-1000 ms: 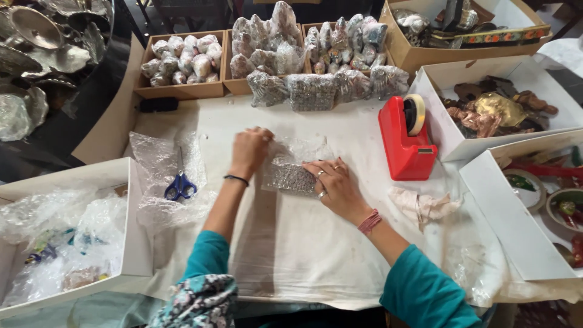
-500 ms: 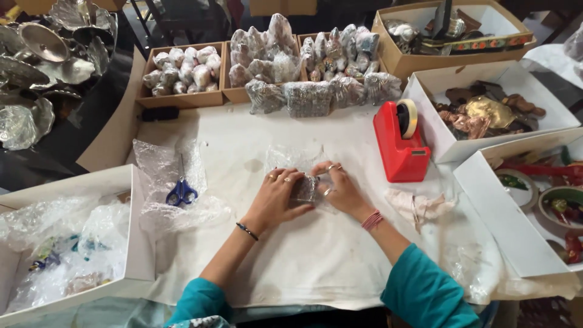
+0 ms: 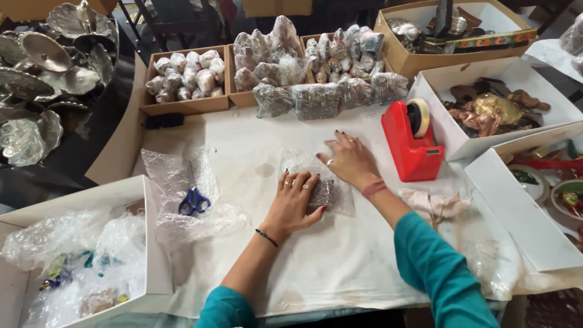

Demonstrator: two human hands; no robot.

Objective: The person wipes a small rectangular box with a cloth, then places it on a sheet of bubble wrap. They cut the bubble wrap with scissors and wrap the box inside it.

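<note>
- The left hand (image 3: 297, 197) lies flat, fingers spread, pressing down on a small silvery item rolled in bubble wrap (image 3: 322, 191) at the middle of the white-covered worktop (image 3: 316, 261); it pins the bundle rather than grips it.
- The right hand (image 3: 349, 158) rests open just beyond the bundle, fingers splayed on the far flap of the wrap, palm down, closed on nothing.
- Judging by how the wrap lies, the item is already rolled up but not yet sealed: no strip of tape shows on it, and the loose edge is held only by the hands.
- A red tape dispenser (image 3: 412, 141) stands just to the right of the right hand, within easy reach, its roll untouched.
- Blue-handled scissors (image 3: 194, 200) lie on a spare sheet of bubble wrap (image 3: 176, 176) to the left of the left hand, not in use.
- Along the far edge sit finished wrapped bundles (image 3: 316, 97), and behind them cardboard trays (image 3: 185, 79) packed with more, suggesting much of the batch is done.
- Open white boxes at the right (image 3: 486, 115) hold unwrapped copper-toned and coloured pieces, seemingly the work left.
- A white box at the near left (image 3: 79, 255) holds loose plastic wrap; silver leaf-shaped dishes (image 3: 36, 73) are stacked off the far left.
</note>
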